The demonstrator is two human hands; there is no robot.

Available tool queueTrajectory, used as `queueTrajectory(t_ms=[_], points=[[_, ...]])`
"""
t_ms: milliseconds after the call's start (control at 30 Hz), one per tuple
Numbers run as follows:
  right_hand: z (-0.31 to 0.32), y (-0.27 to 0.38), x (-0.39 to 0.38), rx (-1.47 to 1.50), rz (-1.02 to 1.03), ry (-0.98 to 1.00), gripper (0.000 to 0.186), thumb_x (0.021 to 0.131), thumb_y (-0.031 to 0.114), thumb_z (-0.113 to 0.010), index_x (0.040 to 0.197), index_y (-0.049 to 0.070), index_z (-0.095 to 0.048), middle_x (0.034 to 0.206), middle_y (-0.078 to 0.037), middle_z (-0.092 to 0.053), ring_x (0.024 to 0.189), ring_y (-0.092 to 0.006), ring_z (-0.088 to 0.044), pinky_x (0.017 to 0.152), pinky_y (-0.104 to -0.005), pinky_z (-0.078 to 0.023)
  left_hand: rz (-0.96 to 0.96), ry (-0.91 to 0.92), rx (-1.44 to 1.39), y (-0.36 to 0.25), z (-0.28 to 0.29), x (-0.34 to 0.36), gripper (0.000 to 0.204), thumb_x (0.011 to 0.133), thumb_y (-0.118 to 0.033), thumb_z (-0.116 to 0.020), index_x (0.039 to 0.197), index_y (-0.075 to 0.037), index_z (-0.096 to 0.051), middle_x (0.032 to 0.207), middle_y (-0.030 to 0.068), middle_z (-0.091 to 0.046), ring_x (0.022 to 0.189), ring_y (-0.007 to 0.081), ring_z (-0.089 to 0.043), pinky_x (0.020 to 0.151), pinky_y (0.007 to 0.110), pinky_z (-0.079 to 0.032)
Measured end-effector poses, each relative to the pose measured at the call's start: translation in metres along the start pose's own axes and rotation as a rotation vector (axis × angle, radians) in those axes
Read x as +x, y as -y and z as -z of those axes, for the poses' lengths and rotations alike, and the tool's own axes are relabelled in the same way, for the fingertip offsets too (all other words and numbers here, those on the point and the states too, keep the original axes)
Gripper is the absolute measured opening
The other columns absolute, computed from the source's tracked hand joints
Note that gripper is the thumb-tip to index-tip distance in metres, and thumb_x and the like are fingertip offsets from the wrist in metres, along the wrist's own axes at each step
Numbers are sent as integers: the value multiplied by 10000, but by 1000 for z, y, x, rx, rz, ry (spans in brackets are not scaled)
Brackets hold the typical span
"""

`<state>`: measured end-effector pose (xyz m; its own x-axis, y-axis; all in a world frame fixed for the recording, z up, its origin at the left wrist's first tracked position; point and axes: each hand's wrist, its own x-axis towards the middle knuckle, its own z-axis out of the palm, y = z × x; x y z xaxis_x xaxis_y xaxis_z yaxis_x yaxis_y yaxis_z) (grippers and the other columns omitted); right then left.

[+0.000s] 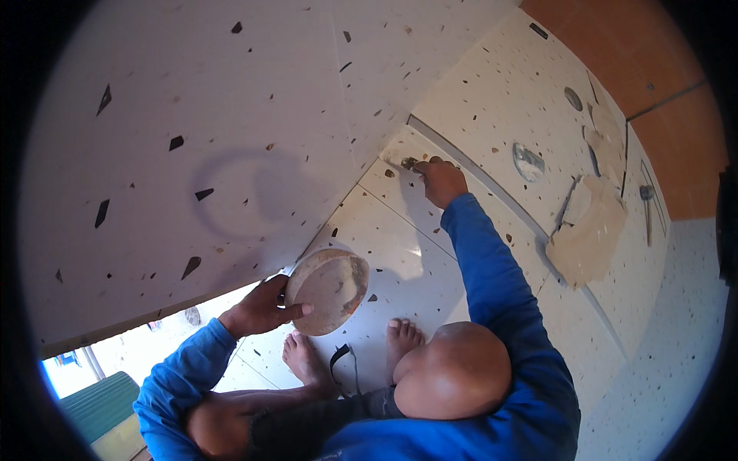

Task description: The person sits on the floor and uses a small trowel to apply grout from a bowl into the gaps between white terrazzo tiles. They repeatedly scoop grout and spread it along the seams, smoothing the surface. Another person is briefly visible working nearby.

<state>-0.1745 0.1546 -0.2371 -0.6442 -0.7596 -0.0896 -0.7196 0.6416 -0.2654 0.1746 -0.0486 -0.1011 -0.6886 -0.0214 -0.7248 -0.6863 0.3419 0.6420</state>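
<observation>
My left hand (261, 307) grips the rim of a round, shallow bowl (323, 296), thumb over the near edge. The bowl is tilted and has whitish paste smeared inside. My right hand (446, 184) reaches forward to the corner where the speckled wall meets the floor. Its fingers are closed around a small tool with a dark, shiny end (409, 163); its exact kind is hard to make out. The tool's end is at a pale, smeared tile (400, 146) by the raised ledge.
A speckled wall (154, 192) rises on the left, with an open gap beneath it and a green corrugated sheet (96, 407) beyond. Right of the ledge (477, 169) lie a shiny round disc (529, 161), torn beige sheet (588, 238) and long-handled tool (647, 196). My bare feet (304, 357) stand on the tiles.
</observation>
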Motion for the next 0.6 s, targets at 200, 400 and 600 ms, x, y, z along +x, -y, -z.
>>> queueTrajectory(t_ms=[200,400,600], points=[[-29,-11,6,32,-34,-97,322,858,92,-616,1168,163,-668,1058,-129,-645,957,-339,-631,831,-434,-517,63,20,4,1,-2,-1,743,839,-430,-726,1253,114,-433,1120,216,-598,978,240,-640,789,328,-559],[-14,-16,8,-2,-23,48,336,861,91,-617,1188,156,-661,1050,-117,-645,972,-334,-621,826,-430,-516,-4,-31,18,11,-3,-3,740,834,-451,-727,1234,112,-462,1113,230,-612,1011,275,-636,838,350,-540],[-23,2,-9,109,2,-68,339,851,76,-632,1180,149,-662,1025,-105,-643,951,-339,-616,820,-425,-515,55,7,-16,8,0,-5,774,828,-444,-735,1271,113,-430,1122,217,-604,1011,254,-637,803,328,-555]])
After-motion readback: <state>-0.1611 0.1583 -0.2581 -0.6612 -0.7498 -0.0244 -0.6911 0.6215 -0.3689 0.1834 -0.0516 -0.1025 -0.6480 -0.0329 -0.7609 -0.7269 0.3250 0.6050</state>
